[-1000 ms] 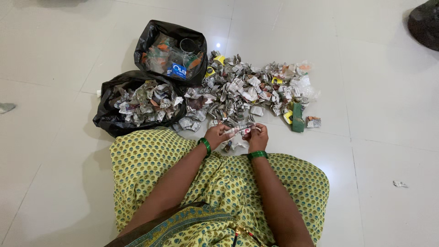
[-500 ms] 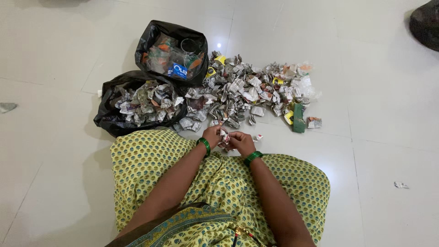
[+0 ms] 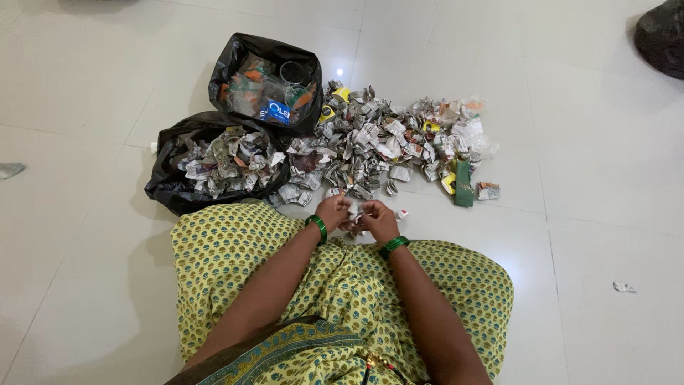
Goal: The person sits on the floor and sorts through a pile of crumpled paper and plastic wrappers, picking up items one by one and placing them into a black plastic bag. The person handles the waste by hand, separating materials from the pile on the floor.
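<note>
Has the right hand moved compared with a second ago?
Yes. The right hand has shifted left toward the left hand, away from the green carton.

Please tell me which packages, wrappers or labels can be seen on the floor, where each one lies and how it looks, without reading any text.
Blue label with white marks: rectangular, inside the rear black plastic bag, among orange and green wrappers.
Green flat carton: upright oblong, at the right end of the crumpled newspaper pile.
Yellow wrappers: small, at the pile's rear edge.
Small crumpled paper piece: whitish, between left hand and right hand.
</note>
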